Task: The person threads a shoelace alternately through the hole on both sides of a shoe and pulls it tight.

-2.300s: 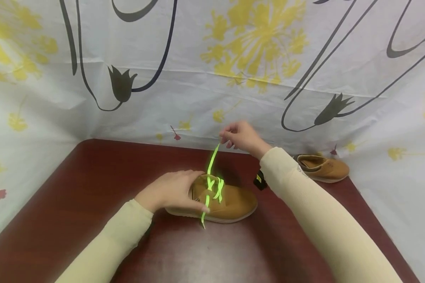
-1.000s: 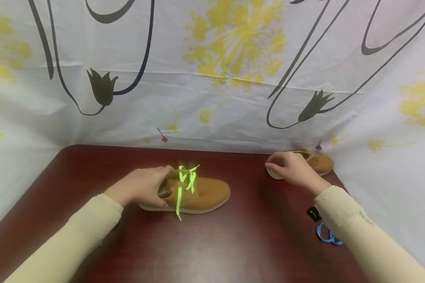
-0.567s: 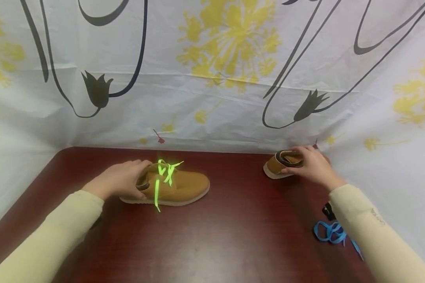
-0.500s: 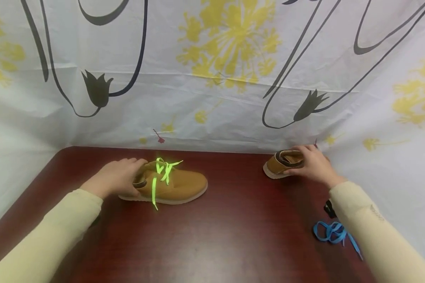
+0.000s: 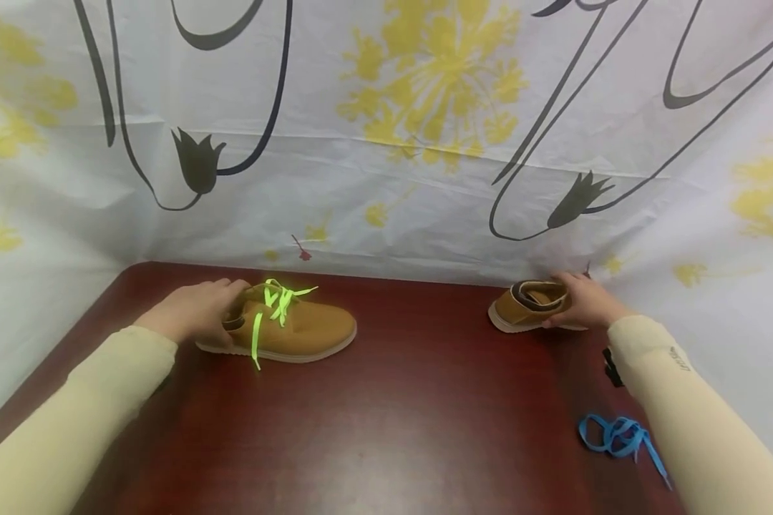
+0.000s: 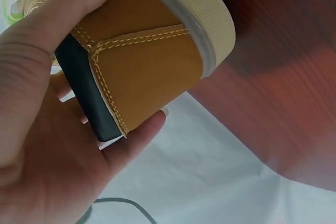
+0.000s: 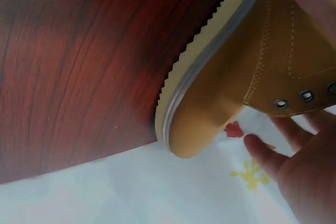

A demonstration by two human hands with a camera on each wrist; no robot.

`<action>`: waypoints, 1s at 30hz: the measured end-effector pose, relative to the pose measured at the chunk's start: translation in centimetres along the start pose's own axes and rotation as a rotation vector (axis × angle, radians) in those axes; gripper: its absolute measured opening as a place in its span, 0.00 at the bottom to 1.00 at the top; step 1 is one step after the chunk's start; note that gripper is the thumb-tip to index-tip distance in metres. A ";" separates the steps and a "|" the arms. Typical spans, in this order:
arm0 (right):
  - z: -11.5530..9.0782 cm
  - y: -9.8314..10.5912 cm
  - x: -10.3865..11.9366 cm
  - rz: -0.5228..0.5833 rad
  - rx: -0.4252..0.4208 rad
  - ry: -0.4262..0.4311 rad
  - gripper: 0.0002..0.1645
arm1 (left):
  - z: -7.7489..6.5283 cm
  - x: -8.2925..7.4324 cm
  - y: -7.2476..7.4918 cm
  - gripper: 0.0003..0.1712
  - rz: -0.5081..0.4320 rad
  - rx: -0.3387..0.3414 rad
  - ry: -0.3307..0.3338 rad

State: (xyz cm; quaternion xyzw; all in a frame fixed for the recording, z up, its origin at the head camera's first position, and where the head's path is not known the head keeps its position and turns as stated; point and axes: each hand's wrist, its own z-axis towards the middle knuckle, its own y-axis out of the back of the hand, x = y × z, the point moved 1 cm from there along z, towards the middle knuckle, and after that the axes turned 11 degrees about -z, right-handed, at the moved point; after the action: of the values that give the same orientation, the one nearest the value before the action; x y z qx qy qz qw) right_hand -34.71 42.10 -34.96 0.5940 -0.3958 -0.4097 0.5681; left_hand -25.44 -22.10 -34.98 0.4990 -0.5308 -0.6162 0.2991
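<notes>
My left hand (image 5: 196, 311) grips a tan shoe (image 5: 322, 325) across its heel opening, at the back left of the table. In the left wrist view the thumb lies on one side of that shoe's heel (image 6: 147, 72) and the fingers on the other. A neon green lace (image 5: 281, 304) runs through its upper eyelets, one end hanging down the near side. At the back right my right hand (image 5: 589, 300) holds a second tan shoe (image 5: 512, 310) across its middle, hiding the toe. Bare eyelets show on this shoe (image 7: 210, 114) in the right wrist view.
A loose blue shoelace (image 5: 618, 435) lies curled at the right of the dark red table (image 5: 393, 393). A small black object (image 5: 612, 368) is partly hidden by the right sleeve. A patterned white cloth (image 5: 335, 179) walls the back and sides.
My right hand has let go of the green lace and moved right to the second shoe, gripping it. The laced shoe has slid left with my left hand. The blue shoelace has come into view.
</notes>
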 end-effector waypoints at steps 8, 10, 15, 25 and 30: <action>0.1 -0.7 -1.6 0.072 0.008 -0.014 0.61 | -0.2 2.5 0.6 0.53 -0.010 -0.012 0.005; -0.1 -0.9 -1.9 0.074 0.009 -0.020 0.60 | -0.3 3.4 0.8 0.53 -0.018 -0.011 0.017; -0.5 -1.5 -2.9 0.051 0.026 -0.030 0.67 | -0.5 5.4 1.2 0.57 -0.013 -0.024 0.061; -1.0 -2.4 -2.9 0.054 -0.011 -0.060 0.62 | -1.2 7.3 0.4 0.60 -0.096 -0.121 0.050; -0.3 -2.8 -2.2 0.056 -0.028 -0.026 0.55 | -1.7 7.3 0.5 0.58 -0.172 -0.146 -0.020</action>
State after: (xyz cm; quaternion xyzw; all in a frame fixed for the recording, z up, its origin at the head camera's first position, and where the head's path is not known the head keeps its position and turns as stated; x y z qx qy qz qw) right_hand -35.23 44.38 -37.71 0.5693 -0.4137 -0.4069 0.5823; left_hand -26.24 -29.38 -36.53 0.5136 -0.4427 -0.6815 0.2753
